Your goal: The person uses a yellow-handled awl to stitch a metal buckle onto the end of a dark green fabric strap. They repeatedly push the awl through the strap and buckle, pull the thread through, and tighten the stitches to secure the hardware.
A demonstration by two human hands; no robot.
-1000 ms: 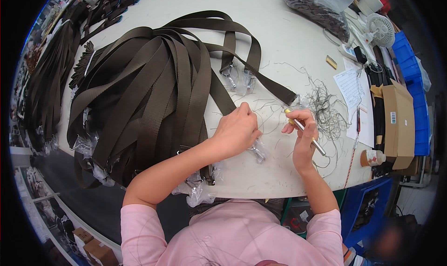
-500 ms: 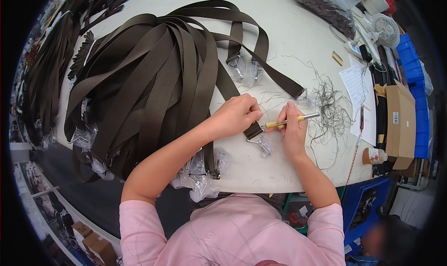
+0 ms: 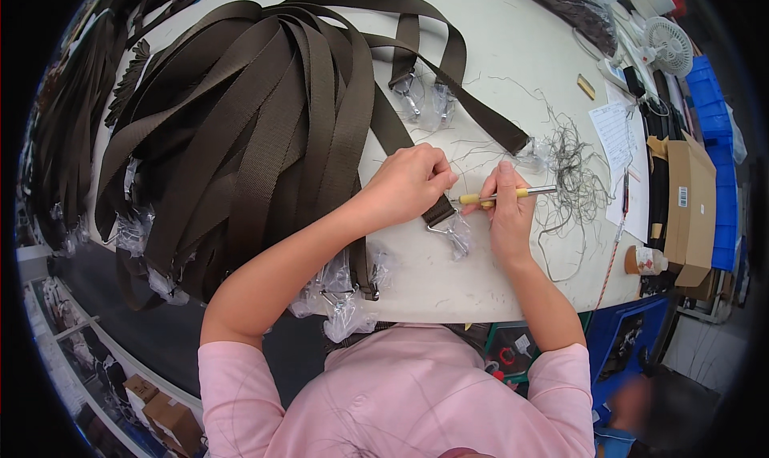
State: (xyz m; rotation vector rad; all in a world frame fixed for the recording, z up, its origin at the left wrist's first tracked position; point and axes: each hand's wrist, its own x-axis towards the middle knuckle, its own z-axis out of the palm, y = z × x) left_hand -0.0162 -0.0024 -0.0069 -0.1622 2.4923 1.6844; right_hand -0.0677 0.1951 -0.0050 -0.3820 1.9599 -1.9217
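Observation:
My left hand [image 3: 410, 179] lies over a dark brown webbing strap [image 3: 439, 210], its fingers closed and pinched near the strap's end; what they pinch is hidden. A metal clasp in clear plastic wrap [image 3: 456, 235] hangs from that end. My right hand [image 3: 510, 216] grips a slim pen-shaped tool [image 3: 525, 192] with yellow sections and a silver rear end. The tool's thin tip points left, close beside the strap and just below my left fingertips. To the left spreads a large heap of brown straps [image 3: 264, 129], with several plastic-wrapped clasps among them.
A tangle of loose dark threads [image 3: 578, 177] lies right of my right hand. Beyond are a written sheet [image 3: 613, 137], a small yellow-and-dark block [image 3: 586, 86], a jar [image 3: 646, 260], a white fan [image 3: 667, 46] and a cardboard box [image 3: 690, 209]. Blue bins [image 3: 725, 161] line the right side.
The whole view has shifted slightly. Both hands keep nearly the same places at the strap's end, and the tool is still in my right hand, tip by the strap.

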